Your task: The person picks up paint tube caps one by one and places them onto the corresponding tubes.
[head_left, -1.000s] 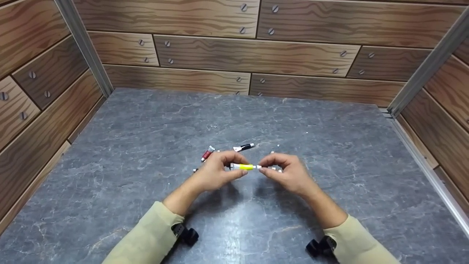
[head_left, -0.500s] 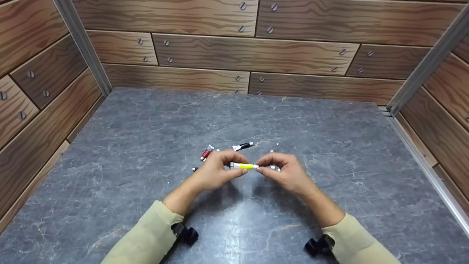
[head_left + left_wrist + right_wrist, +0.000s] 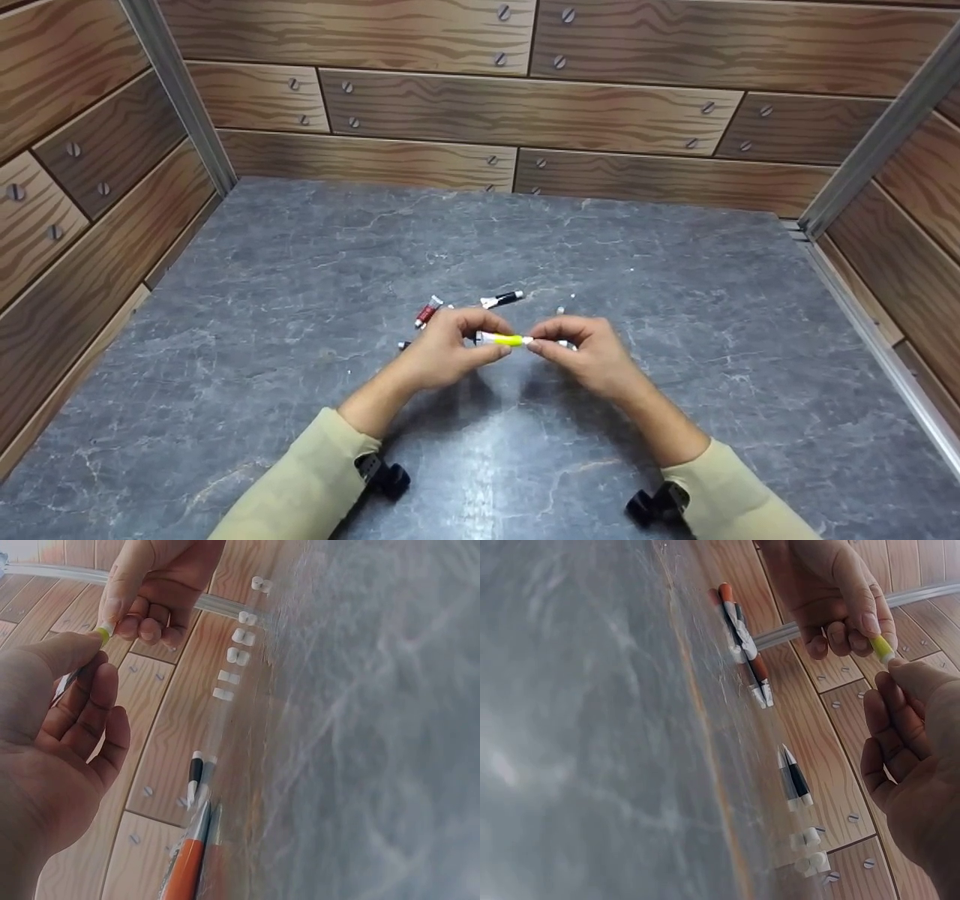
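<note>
In the head view, a small yellow-and-white paint tube lies level between both hands, above the table. My left hand pinches its body between thumb and fingers, the flat crimped end pointing left. At the other end, my right hand pinches a small white cap between thumb and index finger. Cap and tube meet end to end; whether the cap is threaded on cannot be told. The right wrist view shows the yellow tube between the two thumbs, mostly covered by fingers.
Beyond the hands lie a red tube and a black tube on the grey marbled table. An orange tube shows in the left wrist view. Several white caps stand on the tabletop. Wood-patterned walls enclose the table.
One second ago a thin white neck showed between the yellow tube and the cap. My right hand has brought the cap left against the tube; my left hand keeps its hold.
</note>
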{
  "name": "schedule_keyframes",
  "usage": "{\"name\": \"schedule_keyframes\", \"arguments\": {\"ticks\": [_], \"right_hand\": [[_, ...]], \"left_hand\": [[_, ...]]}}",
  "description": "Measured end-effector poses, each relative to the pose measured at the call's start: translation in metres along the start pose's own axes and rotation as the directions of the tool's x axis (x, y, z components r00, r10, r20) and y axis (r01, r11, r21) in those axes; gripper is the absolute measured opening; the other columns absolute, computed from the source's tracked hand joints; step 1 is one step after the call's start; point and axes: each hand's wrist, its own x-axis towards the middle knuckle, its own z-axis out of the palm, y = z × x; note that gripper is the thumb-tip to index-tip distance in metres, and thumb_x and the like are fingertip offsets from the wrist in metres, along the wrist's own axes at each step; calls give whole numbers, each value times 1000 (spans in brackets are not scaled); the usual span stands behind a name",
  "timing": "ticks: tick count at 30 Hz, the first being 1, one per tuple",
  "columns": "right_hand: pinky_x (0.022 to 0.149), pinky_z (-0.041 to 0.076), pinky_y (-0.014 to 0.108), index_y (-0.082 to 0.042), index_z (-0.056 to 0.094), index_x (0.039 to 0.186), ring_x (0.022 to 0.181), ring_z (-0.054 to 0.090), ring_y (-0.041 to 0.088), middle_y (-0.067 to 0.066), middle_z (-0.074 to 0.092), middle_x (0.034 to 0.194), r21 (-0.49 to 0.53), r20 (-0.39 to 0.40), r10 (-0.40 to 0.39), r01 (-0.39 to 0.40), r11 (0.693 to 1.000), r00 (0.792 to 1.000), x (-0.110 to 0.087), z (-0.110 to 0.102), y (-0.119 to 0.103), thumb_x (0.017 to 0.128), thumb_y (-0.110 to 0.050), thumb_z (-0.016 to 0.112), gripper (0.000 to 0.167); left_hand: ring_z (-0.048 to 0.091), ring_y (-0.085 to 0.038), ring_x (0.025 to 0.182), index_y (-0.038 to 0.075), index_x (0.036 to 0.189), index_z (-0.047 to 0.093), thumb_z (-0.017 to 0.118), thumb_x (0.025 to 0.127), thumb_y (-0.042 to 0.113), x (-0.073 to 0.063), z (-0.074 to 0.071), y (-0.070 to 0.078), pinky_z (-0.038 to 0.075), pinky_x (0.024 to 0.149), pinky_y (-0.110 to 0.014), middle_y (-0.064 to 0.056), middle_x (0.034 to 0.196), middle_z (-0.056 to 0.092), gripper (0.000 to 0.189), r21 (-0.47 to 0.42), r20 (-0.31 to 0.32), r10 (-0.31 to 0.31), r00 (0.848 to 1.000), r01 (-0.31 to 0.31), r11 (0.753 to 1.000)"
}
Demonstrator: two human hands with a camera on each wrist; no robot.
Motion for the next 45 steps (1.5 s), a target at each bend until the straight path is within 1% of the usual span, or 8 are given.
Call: {"name": "schedule_keyframes", "arguments": {"ticks": [10, 13, 17, 20, 28, 31, 38, 45], "right_hand": [[77, 55, 31, -8, 83, 99, 86, 70, 15, 2, 79, 93, -49, -4, 37, -37, 998, 999, -1, -1, 0, 95, -11, 81, 6], [75, 55, 29, -6, 82, 99, 86, 70, 14, 3, 79, 92, -47, 5, 45, -45, 998, 999, -1, -1, 0, 95, -11, 80, 7], [75, 54, 26, -2, 82, 98, 85, 70, 14, 7, 79, 89, -14, 22, 64, -64, 998, 998, -1, -2, -1, 98, -10, 77, 10], [76, 54, 25, -1, 82, 97, 85, 71, 14, 8, 78, 87, 1, 32, 71, -71, 997, 997, -1, -2, -1, 100, -10, 74, 12], [74, 53, 26, -2, 81, 93, 81, 71, 15, 8, 77, 83, 0, 62, 48, -48, 999, 997, 0, -1, 1, 104, -9, 68, 19], [75, 53, 27, -3, 80, 92, 81, 70, 15, 8, 77, 82, 0, 75, 50, -51, 999, 996, 0, -1, 1, 106, -10, 65, 22], [81, 58, 37, -1, 79, 91, 84, 72, 18, 9, 76, 83, 22, 88, 69, -72, 997, 994, -1, -2, 1, 109, -12, 61, 27], [82, 58, 37, 0, 79, 92, 84, 72, 18, 10, 77, 84, 21, 94, 84, -86, 996, 992, -1, -1, 0, 109, -13, 60, 28]], "left_hand": [[68, -11, 98, 12, 110, 80, 80, 94, 11, 0, 1, 1, 48, 87, -35, 9, 106, 78, 16, 7, -7, -3, 1000, 3, 1000], [68, -10, 98, 12, 110, 80, 81, 94, 12, 0, 1, 2, 48, 87, -35, 10, 106, 78, 16, 6, -9, -4, 1000, 4, 1000], [69, -11, 100, 13, 110, 80, 80, 95, 13, 0, 2, 2, 48, 87, -35, 8, 107, 78, 15, 1, -10, -3, 1000, 3, 1000], [69, -12, 100, 12, 110, 80, 80, 95, 13, -1, 3, 3, 47, 86, -35, 6, 107, 79, 15, -1, -9, 9, 1000, -9, 1000], [70, -14, 99, 9, 110, 80, 80, 95, 12, 0, 4, 3, 50, 84, -37, 0, 107, 79, 15, -11, -4, 40, 999, -40, 999], [70, -14, 100, 9, 109, 80, 80, 95, 11, 0, 4, 3, 50, 85, -34, 0, 107, 79, 15, -15, -7, 41, 999, -41, 999], [70, -13, 100, 11, 109, 80, 80, 94, 10, 0, 5, 1, 49, 86, -33, 4, 107, 79, 15, -22, -14, 27, 1000, -27, 999], [68, -14, 97, 10, 110, 80, 80, 94, 12, 0, 4, 2, 49, 84, -35, 1, 107, 79, 16, -7, -17, 32, 999, -32, 999]]}}
